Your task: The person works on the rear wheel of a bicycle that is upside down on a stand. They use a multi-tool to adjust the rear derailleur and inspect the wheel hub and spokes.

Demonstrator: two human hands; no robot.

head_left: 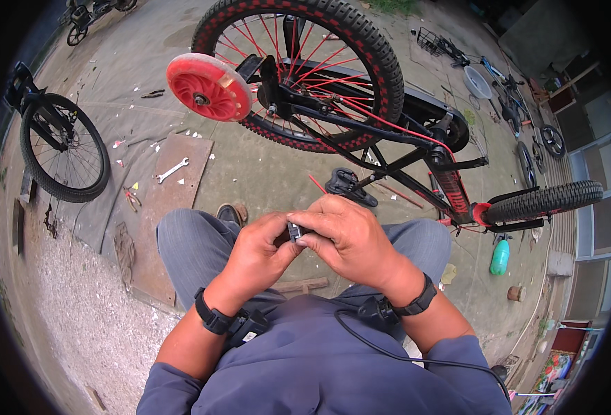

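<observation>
My left hand (258, 250) and my right hand (350, 238) meet over my lap. Between them, both sets of fingers pinch a small black and silver part (294, 231); its exact kind cannot be made out, since the fingertips cover most of it. Just beyond my knees is a black and red bicycle (450, 181), seemingly upside down, with its black saddle (350, 185) low near the ground. Its big spoked wheel (381, 62) has red spokes and a knobby tyre. A small red and clear wheel (208, 88) is fixed beside that big wheel's hub.
An open-end wrench (173, 170) lies on a brown board (184, 152) to the left. Red-handled pliers (132, 200) rest near it, dark pliers (152, 93) farther off. Another bicycle's wheel (65, 148) stands at far left. A green bottle (500, 256) is on the right.
</observation>
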